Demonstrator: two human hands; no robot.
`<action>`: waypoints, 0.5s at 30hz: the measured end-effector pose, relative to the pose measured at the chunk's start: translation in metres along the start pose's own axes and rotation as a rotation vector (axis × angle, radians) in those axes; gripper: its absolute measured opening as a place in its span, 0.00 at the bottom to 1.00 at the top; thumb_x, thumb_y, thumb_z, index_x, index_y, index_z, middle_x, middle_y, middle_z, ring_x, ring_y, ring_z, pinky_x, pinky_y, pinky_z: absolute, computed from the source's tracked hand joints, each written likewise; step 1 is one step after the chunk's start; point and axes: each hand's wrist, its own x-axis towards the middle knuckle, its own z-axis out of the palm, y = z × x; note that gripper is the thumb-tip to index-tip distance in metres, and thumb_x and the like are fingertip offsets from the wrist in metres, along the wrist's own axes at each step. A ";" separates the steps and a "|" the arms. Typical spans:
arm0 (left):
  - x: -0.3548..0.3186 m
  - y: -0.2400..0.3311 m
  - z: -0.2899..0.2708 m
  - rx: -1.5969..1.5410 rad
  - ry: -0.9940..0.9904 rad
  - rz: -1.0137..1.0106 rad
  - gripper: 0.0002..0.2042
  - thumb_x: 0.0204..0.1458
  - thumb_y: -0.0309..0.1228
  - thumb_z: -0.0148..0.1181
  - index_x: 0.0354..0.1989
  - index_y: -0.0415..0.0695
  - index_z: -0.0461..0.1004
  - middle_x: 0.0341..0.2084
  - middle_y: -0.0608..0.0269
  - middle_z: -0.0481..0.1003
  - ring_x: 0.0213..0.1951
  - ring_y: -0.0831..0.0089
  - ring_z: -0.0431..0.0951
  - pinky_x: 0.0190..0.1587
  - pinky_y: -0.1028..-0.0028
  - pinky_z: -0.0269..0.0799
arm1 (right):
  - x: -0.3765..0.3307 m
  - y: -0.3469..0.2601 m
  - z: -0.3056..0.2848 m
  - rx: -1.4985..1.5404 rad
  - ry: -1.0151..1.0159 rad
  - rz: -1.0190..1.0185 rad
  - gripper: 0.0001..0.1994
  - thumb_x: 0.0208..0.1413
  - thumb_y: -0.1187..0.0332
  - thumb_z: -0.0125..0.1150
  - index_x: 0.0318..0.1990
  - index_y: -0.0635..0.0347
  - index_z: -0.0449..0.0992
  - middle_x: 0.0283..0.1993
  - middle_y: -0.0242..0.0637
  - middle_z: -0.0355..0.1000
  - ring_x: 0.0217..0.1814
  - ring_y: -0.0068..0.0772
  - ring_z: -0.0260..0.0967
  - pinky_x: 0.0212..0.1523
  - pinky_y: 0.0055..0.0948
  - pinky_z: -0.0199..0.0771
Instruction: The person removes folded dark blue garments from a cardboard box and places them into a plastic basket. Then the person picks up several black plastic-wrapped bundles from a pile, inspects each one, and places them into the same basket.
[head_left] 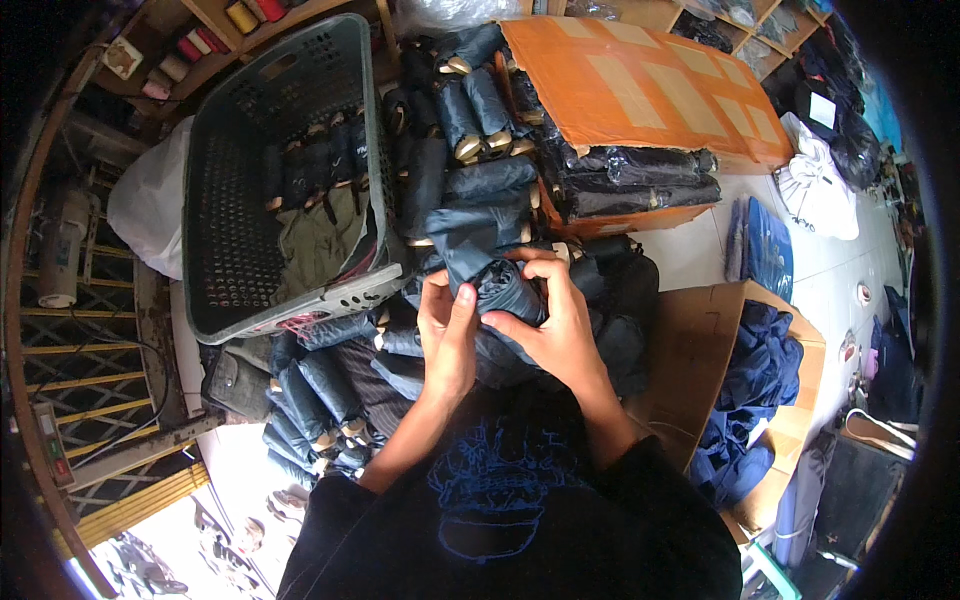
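Note:
A dark blue-grey cloth roll sits between my two hands at the middle of the view, with a loose flap of cloth extending up and away from it. My left hand grips the roll's left side, thumb upright against it. On the other side my right hand has its fingers curled over the far edge and its thumb across the near face. Similar dark rolls with pale gold ends lie heaped just beyond the hands. More such rolls are piled at the near left.
A dark green perforated basket with rolls and an olive cloth inside stands left. An orange taped carton holding dark plastic-wrapped packs is at the far right. Nearer right, an open brown box holds navy cloth. Shelves with thread spools stand far left.

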 end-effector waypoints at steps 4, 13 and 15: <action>-0.002 0.005 0.003 -0.128 -0.066 -0.128 0.12 0.59 0.32 0.54 0.48 0.40 0.67 0.45 0.61 0.71 0.49 0.73 0.69 0.53 0.71 0.63 | 0.001 -0.010 -0.005 -0.170 0.014 -0.066 0.28 0.39 0.62 0.76 0.44 0.62 0.65 0.50 0.52 0.67 0.49 0.55 0.70 0.43 0.40 0.74; -0.013 -0.010 -0.008 0.276 -0.019 0.356 0.10 0.53 0.20 0.58 0.42 0.38 0.68 0.42 0.59 0.70 0.46 0.74 0.69 0.50 0.75 0.64 | -0.005 -0.002 -0.002 0.361 0.058 0.191 0.31 0.42 0.66 0.74 0.52 0.65 0.65 0.50 0.42 0.71 0.52 0.40 0.70 0.53 0.35 0.68; -0.013 -0.007 -0.009 0.274 -0.040 0.372 0.12 0.49 0.14 0.59 0.42 0.36 0.68 0.41 0.58 0.70 0.47 0.74 0.69 0.48 0.75 0.67 | -0.003 -0.004 -0.006 0.304 0.035 0.157 0.31 0.43 0.66 0.73 0.54 0.66 0.65 0.52 0.44 0.70 0.53 0.40 0.70 0.54 0.34 0.67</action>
